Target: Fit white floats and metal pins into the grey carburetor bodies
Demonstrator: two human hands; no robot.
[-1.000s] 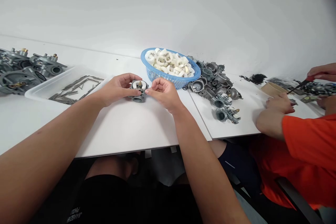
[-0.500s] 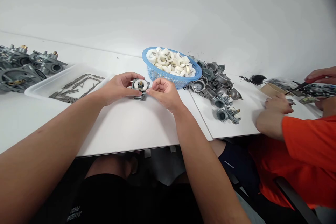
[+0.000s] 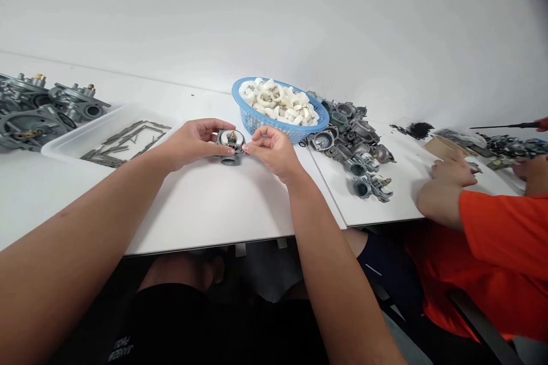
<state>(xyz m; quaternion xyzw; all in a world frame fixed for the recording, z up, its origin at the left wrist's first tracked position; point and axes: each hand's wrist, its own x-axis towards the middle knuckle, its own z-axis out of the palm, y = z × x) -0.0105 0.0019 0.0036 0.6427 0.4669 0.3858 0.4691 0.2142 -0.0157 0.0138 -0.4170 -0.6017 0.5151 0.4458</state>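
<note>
Between my hands a grey metal carburetor (image 3: 230,161) rests on the white table, its open bowl side facing up. Inside it sits a white float (image 3: 226,136) around a brass part. My left hand (image 3: 192,141) is closed on the carburetor's left side, fingers behind and thumb in front. At the right edge of the body, the thumb and fingers of my right hand (image 3: 276,154) are pinched together. Whatever they may hold there is too small to make out. Just behind stands a blue basket (image 3: 277,123) heaped with white floats (image 3: 280,100).
A clear plastic tray (image 3: 60,150) with thin metal pins (image 3: 111,151) lies left, before several larger carburetors (image 3: 36,120). Right of the basket are piled carburetor parts (image 3: 349,125). Further right, a co-worker's hand (image 3: 454,170) and a screwdriver (image 3: 509,126) are in view.
The carburetor and my right hand have shifted very slightly to the right. The co-worker's screwdriver has lifted away from the piece in the other hand.
</note>
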